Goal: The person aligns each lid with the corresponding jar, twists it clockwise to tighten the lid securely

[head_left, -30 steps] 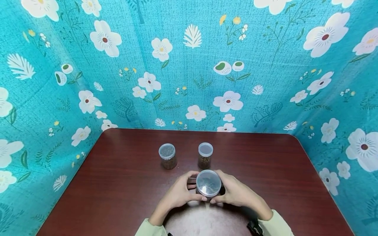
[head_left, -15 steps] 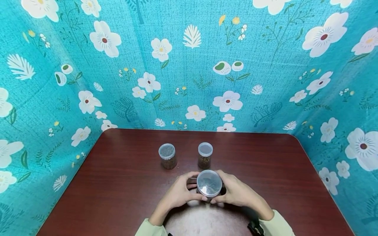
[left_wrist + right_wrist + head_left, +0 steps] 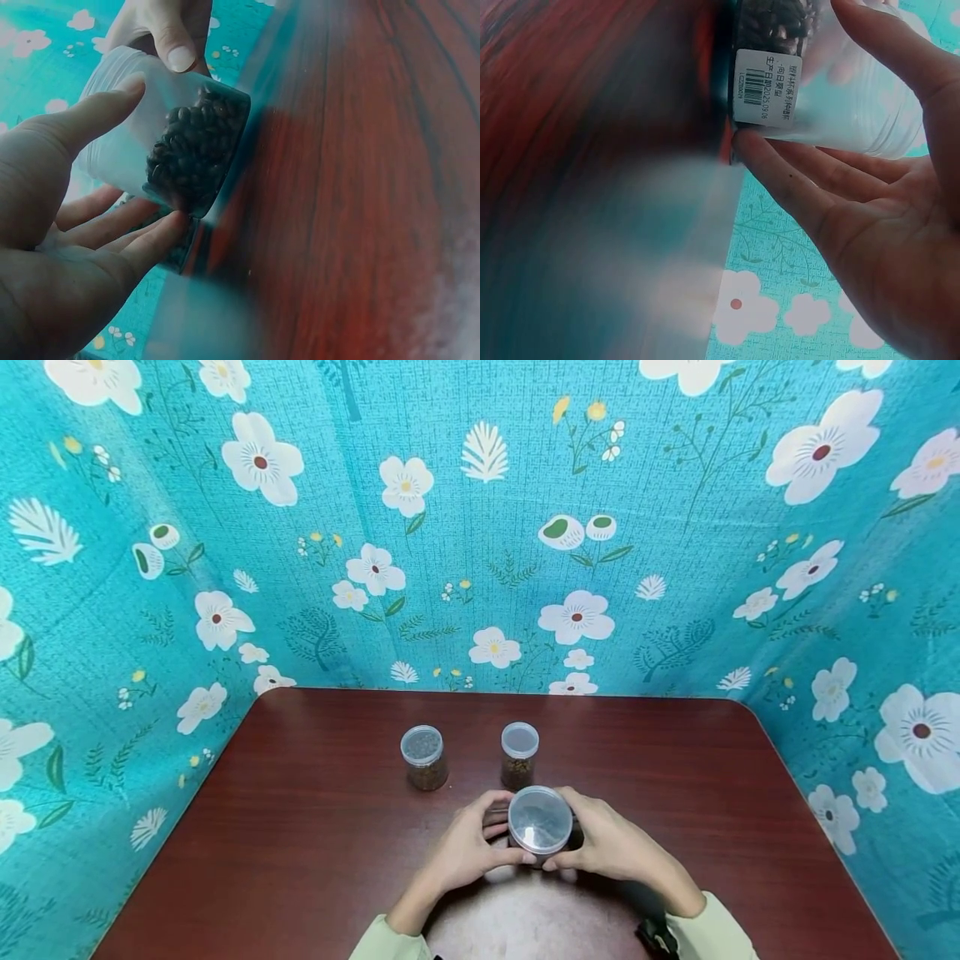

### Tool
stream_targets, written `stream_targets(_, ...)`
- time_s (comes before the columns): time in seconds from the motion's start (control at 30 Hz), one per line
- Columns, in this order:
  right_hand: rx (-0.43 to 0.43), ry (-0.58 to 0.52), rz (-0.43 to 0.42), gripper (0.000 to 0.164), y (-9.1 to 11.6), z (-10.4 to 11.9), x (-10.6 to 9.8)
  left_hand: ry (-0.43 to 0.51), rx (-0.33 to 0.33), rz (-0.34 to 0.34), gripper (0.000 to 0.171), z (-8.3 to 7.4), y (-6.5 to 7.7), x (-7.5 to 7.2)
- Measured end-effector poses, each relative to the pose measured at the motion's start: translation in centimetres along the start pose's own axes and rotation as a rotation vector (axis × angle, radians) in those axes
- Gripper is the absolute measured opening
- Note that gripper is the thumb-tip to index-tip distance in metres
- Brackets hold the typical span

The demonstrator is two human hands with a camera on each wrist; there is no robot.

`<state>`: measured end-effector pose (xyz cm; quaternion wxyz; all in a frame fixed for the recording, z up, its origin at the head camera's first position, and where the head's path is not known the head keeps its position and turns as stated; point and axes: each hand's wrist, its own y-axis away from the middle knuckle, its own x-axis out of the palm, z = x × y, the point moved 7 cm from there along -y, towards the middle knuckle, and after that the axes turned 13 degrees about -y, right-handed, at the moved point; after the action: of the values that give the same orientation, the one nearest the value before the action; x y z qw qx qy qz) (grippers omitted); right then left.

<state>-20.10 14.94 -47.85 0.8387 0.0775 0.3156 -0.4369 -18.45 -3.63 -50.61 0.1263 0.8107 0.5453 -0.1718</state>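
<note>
Between my two hands stands a clear plastic jar (image 3: pixel 540 820) with a translucent screw lid, upright close over the table. My left hand (image 3: pixel 467 850) holds its left side, thumb toward me and fingers round the back. On the right side my right hand (image 3: pixel 617 845) grips it in the same way. The left wrist view shows dark, bean-like pieces (image 3: pixel 191 146) filling roughly the lower half of the jar. A white printed label (image 3: pixel 767 88) with a barcode is stuck near the jar's base in the right wrist view.
Behind the held jar stands a narrow lidded jar (image 3: pixel 519 758) with brownish contents. A wider lidded jar (image 3: pixel 425 760) is to its left. The dark red wooden table (image 3: pixel 300 827) meets a turquoise flowered cloth (image 3: pixel 450 527) at the back and sides.
Both hands have shifted slightly right and away from me, together with the jar they hold. The two jars behind stay where they were; the head view has moved a little.
</note>
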Motion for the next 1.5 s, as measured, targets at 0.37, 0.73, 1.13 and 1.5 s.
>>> stream_targets(0.37, 0.04, -0.022, -0.027, 0.086, 0.6, -0.9, -1.7, -0.01, 0.024, 0.0, 0.076, -0.8, -1.6, 1.0)
stream_targets(0.73, 0.096, 0.027, -0.089, 0.085, 1.0, -2.4, -4.6, -0.086, 0.104, -0.018, 0.073, -2.9, -4.1, 2.8)
stream_targets(1.13, 0.174, 0.045, -0.123, 0.089, 2.4, -5.4, -8.2, -0.102, 0.112, -0.062, 0.072, -4.3, -7.5, 6.2)
stream_targets(1.5, 0.231, 0.046, -0.131, 0.09, 1.7, -7.4, -10.3, -0.154, 0.063, -0.119, 0.07, -3.9, -11.1, 7.3)
